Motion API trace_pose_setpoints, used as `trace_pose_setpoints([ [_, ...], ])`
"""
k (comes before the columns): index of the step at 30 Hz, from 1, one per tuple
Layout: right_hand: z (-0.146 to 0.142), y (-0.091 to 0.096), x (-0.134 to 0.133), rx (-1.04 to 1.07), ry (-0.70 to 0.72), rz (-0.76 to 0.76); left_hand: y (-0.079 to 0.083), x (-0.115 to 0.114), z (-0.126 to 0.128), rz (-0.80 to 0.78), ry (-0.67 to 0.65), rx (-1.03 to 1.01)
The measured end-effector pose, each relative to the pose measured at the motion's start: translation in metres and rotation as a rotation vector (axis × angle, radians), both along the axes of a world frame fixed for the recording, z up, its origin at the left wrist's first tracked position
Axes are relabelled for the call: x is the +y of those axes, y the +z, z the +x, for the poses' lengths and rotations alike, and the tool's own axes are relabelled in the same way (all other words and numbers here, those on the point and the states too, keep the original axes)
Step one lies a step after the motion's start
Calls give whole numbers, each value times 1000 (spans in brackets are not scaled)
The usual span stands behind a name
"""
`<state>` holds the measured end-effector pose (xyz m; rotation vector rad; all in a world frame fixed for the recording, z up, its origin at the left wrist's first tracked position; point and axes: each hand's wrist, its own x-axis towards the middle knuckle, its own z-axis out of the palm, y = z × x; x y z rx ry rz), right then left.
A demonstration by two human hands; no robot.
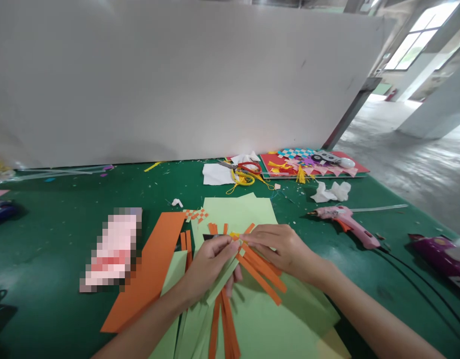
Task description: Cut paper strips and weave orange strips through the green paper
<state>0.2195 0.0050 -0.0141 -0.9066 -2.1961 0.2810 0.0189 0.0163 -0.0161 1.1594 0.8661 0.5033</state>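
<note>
My left hand [211, 259] and my right hand [284, 247] meet over pale green paper sheets [275, 319]. Between their fingertips is a small weave of paper strips, mostly hidden by the fingers. Orange paper strips [265, 274] fan out from it to the lower right, and a pale green strip [222, 281] slants down to the left. My left thumb and fingers pinch the weave on one side; my right fingers press together on the other. More orange strips [224, 324] lie below on the sheets. A small orange-and-white checked weave [195, 215] rests beyond my left hand.
Left of the sheets lie an orange paper sheet [151, 274] and a blurred-out pink item [112, 249]. To the right are a pink glue gun [349, 224] with its cord and a purple device [443, 262]. Scissors [247, 174] and a red board [271, 167] sit behind, near a white panel [177, 80].
</note>
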Motion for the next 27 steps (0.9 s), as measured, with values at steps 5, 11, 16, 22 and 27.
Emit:
trace_pose_setpoints([
  [5, 1, -1, 0, 8, -15, -17, 1, 0, 0, 7, 13, -1],
  [11, 2, -3, 0, 26, -12, -25, 0, 0, 0, 0, 22, 5],
  [16, 5, -2, 1, 1, -10, -14, -2, 1, 0, -24, 31, -14],
  [22, 7, -5, 2, -17, -9, -5, 0, 1, 0, -21, 17, 13],
  [27, 5, -4, 1, -34, -9, 18, 2, 0, 1, -11, 3, 25],
])
